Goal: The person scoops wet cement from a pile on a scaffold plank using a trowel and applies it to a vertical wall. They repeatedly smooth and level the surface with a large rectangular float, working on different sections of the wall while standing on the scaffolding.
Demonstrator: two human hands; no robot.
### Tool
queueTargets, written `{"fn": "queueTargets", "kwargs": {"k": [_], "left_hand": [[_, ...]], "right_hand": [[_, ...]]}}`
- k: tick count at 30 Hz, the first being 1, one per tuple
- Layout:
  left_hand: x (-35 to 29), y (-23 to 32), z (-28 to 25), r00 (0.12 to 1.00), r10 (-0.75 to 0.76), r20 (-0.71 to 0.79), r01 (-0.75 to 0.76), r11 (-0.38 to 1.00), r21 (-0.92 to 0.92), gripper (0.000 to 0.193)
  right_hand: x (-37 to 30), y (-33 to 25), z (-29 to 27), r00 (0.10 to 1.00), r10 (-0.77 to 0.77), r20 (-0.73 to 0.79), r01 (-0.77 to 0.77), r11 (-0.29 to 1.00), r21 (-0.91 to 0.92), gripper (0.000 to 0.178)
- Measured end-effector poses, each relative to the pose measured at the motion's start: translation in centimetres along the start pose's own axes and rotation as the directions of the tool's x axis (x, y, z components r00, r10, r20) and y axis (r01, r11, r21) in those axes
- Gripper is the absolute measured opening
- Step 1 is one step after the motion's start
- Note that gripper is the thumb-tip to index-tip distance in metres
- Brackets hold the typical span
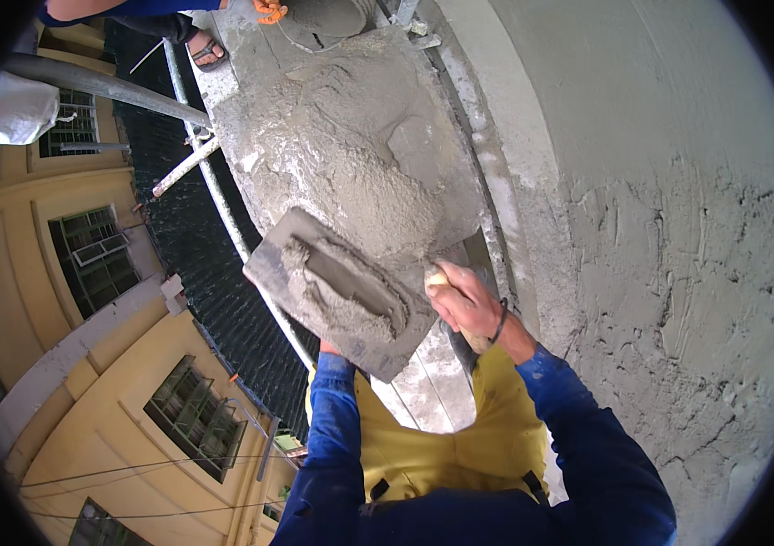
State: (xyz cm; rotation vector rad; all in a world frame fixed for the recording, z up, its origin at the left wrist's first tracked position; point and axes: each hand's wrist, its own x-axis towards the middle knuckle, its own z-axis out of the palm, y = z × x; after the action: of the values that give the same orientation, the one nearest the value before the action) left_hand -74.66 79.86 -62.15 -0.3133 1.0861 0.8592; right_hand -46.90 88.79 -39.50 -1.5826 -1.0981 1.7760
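Head view: right hand [464,305] is clenched on one trowel handle [449,284], its blade reaching toward the single mortar heap [360,173] just beyond the knuckles. Left hand [328,348], mostly hidden, supports one hawk board [337,291], already loaded. Beside the grip, the wall [678,273] looks partly rendered, rough and unsmoothed.

Showing now: 1 mortar heap [351,155] far, 1 loaded hawk board [337,291] near-left, 1 trowel [460,273] right, 2 hands: left hand [328,348], right hand [466,300].
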Motion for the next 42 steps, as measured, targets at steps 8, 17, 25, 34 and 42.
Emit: {"fn": "queueTargets", "kwargs": {"k": [8,17,25,34,42], "left_hand": [[-4.4,-3.1,13.1,0.969,-0.191,0.158,0.169,0.975,0.144,0.059],[-8.9,-6.9,18.5,0.907,-0.343,0.243,0.209,0.87,0.446,0.06],[-16.4,-16.8,20.5,0.916,-0.322,0.241,0.126,0.798,0.589,0.06],[-25.2,-37.1,18.9,0.869,-0.454,0.198,0.233,0.727,0.645,0.06],[-24.9,-55.9,20.1,0.768,-0.62,0.158,0.389,0.649,0.654,0.061]], "right_hand": [[-16.6,-10.8,9.2,0.878,-0.074,-0.473,-0.197,0.845,-0.498,0.03],[-37.5,-13.7,9.9,0.715,-0.199,-0.671,-0.069,0.934,-0.351,0.033],[-58.3,5.9,6.7,0.366,0.042,-0.929,-0.366,0.925,-0.102,0.033],[-75.8,24.2,5.2,0.211,0.345,-0.914,-0.548,0.817,0.182,0.034],[-82.2,30.1,17.0,0.118,0.579,-0.807,-0.629,0.672,0.391,0.033]]}}
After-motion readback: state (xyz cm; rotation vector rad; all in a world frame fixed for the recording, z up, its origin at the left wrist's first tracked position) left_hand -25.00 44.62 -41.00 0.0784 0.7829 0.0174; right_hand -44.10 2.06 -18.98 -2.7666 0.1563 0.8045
